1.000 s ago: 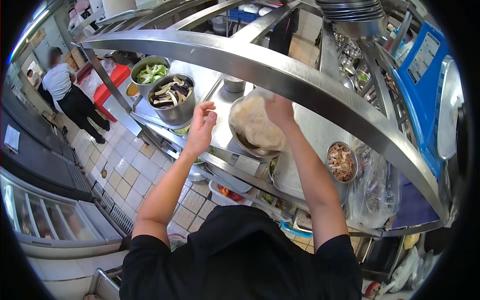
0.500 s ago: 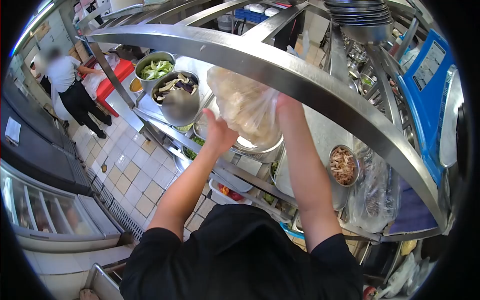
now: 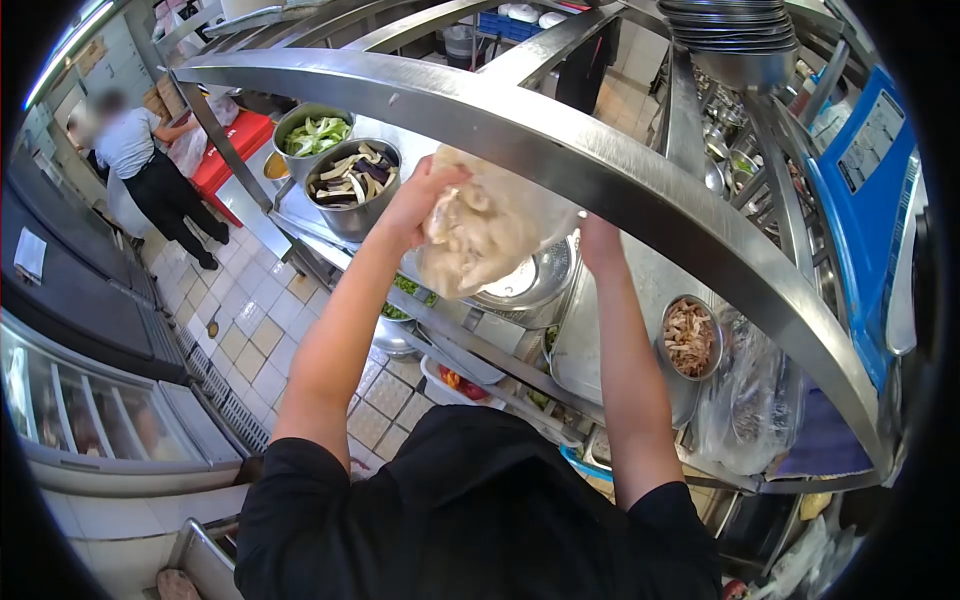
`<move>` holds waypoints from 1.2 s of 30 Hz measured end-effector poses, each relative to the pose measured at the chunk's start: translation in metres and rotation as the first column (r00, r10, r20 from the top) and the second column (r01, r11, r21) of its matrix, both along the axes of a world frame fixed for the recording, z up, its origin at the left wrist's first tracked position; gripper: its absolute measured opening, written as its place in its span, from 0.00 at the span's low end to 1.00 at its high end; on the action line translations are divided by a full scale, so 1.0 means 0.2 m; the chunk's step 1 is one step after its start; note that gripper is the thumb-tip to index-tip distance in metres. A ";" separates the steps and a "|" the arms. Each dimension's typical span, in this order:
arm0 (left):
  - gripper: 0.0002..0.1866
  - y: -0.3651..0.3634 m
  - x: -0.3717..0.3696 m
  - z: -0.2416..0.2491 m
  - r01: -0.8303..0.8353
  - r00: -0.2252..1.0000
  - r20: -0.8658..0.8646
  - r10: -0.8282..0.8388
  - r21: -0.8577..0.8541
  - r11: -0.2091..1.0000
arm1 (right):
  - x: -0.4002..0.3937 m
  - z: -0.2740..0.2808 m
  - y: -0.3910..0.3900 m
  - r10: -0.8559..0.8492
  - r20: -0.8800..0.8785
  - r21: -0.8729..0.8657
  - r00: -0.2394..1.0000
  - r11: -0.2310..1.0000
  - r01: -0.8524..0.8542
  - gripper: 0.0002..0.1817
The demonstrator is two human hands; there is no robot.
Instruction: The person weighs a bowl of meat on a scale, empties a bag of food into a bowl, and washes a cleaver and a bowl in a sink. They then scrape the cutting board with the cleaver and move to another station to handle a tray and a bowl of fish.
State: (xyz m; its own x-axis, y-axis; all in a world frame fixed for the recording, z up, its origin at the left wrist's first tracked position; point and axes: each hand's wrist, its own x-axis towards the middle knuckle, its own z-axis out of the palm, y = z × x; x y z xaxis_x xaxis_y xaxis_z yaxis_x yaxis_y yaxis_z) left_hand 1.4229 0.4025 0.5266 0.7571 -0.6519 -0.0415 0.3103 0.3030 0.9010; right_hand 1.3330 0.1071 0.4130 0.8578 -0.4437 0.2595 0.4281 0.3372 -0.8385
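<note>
A clear plastic bag of pale, lumpy food [image 3: 470, 240] hangs tilted above a shiny metal bowl [image 3: 550, 283]. My left hand [image 3: 425, 203] is closed round the bag's left side, thumb and fingers pressing into it. On the other side, my right hand [image 3: 600, 243] is at the film of the bag's right end; the steel rail [image 3: 560, 125] hides part of its fingers. Left of the bag stands a metal pot of cut eggplant [image 3: 352, 185], and behind that a pot of sliced green vegetable [image 3: 315, 135].
A metal bowl of shredded meat [image 3: 690, 338] stands right of my right forearm, beside a plastic-wrapped bundle [image 3: 750, 400]. The curved rail crosses above my hands. Stacked dark plates [image 3: 730, 30] sit high on the right. Another person [image 3: 130, 150] stands by a red table [image 3: 235, 150].
My left hand has gone from open beside the bag to gripping its left side. The bag has shifted left and down, and my right hand has moved slightly right and down.
</note>
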 end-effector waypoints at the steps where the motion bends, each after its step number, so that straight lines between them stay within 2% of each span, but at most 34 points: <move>1: 0.32 -0.01 0.00 0.06 0.018 0.999 0.023 -0.023 0.179 0.984 | 0.00 -0.02 0.05 0.001 -0.032 -0.210 0.999 0.978 -0.007 0.26; 2: 0.34 -0.06 0.02 0.03 0.001 0.993 0.110 -0.032 0.265 0.964 | -0.07 0.12 0.22 -0.069 -0.102 -0.478 0.992 0.878 0.012 0.28; 3: 0.36 -0.12 0.05 -0.05 -0.023 0.979 0.196 -0.048 0.347 0.938 | -0.13 0.28 0.40 -0.160 -0.131 -0.708 0.978 0.705 0.021 0.29; 4: 0.39 -0.18 0.10 -0.15 -0.057 0.958 0.277 -0.069 0.423 0.904 | -0.20 0.43 0.55 -0.294 -0.068 -0.816 0.953 0.566 0.116 0.32; 5: 0.42 -0.23 0.15 -0.29 -0.060 0.932 0.348 -0.105 0.432 0.900 | -0.18 0.34 0.50 -0.308 -0.330 -0.784 0.892 0.616 -0.078 0.38; 8: 0.41 -0.12 -0.03 -0.11 -0.060 0.847 0.460 -0.265 0.579 0.813 | -0.24 0.23 0.43 -0.509 -0.278 -0.918 0.815 0.390 -0.070 0.40; 9: 0.36 -0.06 -0.13 -0.08 -0.307 0.663 0.706 -0.249 0.559 0.770 | -0.29 0.24 0.44 -0.590 -0.179 -0.953 0.787 0.302 0.009 0.41; 10: 0.32 -0.02 -0.19 -0.11 -0.375 0.603 0.752 -0.266 0.561 0.738 | -0.33 0.32 0.43 -0.544 -0.191 -0.927 0.817 0.374 0.032 0.36; 12: 0.23 0.03 -0.26 -0.18 -0.498 0.486 0.817 -0.310 0.551 0.670 | -0.29 0.29 0.34 -0.516 -0.146 -0.928 0.844 0.366 0.063 0.29; 13: 0.18 0.02 -0.26 -0.20 -0.513 0.536 0.802 -0.264 0.558 0.652 | -0.27 0.26 0.29 -0.514 -0.129 -0.936 0.848 0.346 0.067 0.25; 15: 0.14 0.00 -0.21 -0.21 -0.437 0.523 0.794 -0.309 0.562 0.702 | -0.21 0.22 0.24 -0.555 -0.107 -0.970 0.825 0.239 0.035 0.19; 16: 0.13 -0.01 -0.18 -0.20 -0.401 0.511 0.794 -0.329 0.559 0.726 | -0.19 0.21 0.23 -0.557 -0.032 -0.975 0.830 0.201 0.098 0.18; 18: 0.07 -0.02 -0.17 -0.18 -0.277 0.646 0.706 -0.291 0.571 0.773 | -0.16 0.23 0.25 -0.549 0.122 -0.966 0.827 0.124 0.225 0.14; 19: 0.04 -0.02 -0.17 -0.17 -0.216 0.706 0.654 -0.273 0.565 0.796 | -0.20 0.32 0.29 -0.580 0.024 -0.989 0.815 0.106 0.105 0.12; 20: 0.02 -0.03 -0.15 -0.18 -0.149 0.775 0.609 -0.170 0.437 0.887 | -0.17 0.28 0.25 -0.541 -0.050 -0.899 0.840 0.391 0.199 0.11; 21: 0.02 -0.04 -0.12 -0.20 -0.094 0.838 0.540 -0.080 0.288 0.953 | -0.10 0.18 0.16 -0.481 -0.109 -0.720 0.870 0.642 0.264 0.10; 22: 0.03 -0.04 -0.09 -0.20 -0.055 0.892 0.451 -0.008 0.126 0.991 | -0.03 0.09 0.02 -0.355 -0.148 -0.492 0.923 0.836 0.243 0.10; 23: 0.08 -0.04 -0.08 -0.15 -0.068 0.895 0.444 0.029 0.073 0.995 | 0.05 0.01 -0.11 -0.233 -0.133 -0.185 0.963 0.961 0.207 0.09; 24: 0.08 -0.05 -0.06 -0.15 -0.091 0.914 0.402 0.050 0.086 0.992 | 0.13 -0.08 -0.24 -0.156 -0.092 0.116 0.984 0.979 0.166 0.09; 26: 0.08 -0.08 -0.01 -0.18 -0.136 0.943 0.319 0.096 0.108 0.985 | 0.14 -0.02 -0.27 -0.082 -0.029 0.151 0.996 0.985 0.085 0.10; 27: 0.08 -0.09 0.02 -0.21 -0.118 0.951 0.305 0.049 0.212 0.970 | 0.14 0.01 -0.26 -0.049 -0.018 0.162 0.999 0.985 0.051 0.10; 29: 0.04 -0.11 -0.01 -0.15 -0.056 0.949 0.315 0.008 0.145 0.988 | 0.03 0.27 -0.13 -0.001 -0.074 0.167 0.997 0.986 0.013 0.12; 30: 0.07 -0.12 -0.03 -0.10 -0.023 0.946 0.324 -0.014 0.110 0.994 | 0.00 0.37 -0.08 0.048 -0.009 0.155 0.999 0.987 -0.046 0.12; 33: 0.22 -0.11 0.03 0.06 -0.023 0.729 0.661 -0.177 0.282 0.959 | -0.06 0.62 0.06 0.227 0.273 0.029 0.935 0.969 -0.244 0.14; 34: 0.26 -0.12 0.03 0.12 -0.093 0.619 0.763 -0.188 0.309 0.947 | -0.08 0.69 0.12 0.280 0.340 -0.042 0.898 0.958 -0.282 0.15; 36: 0.34 -0.19 -0.01 0.22 -0.239 0.355 0.906 -0.230 0.325 0.915 | -0.12 0.85 0.29 0.312 0.333 -0.164 0.890 0.948 -0.271 0.16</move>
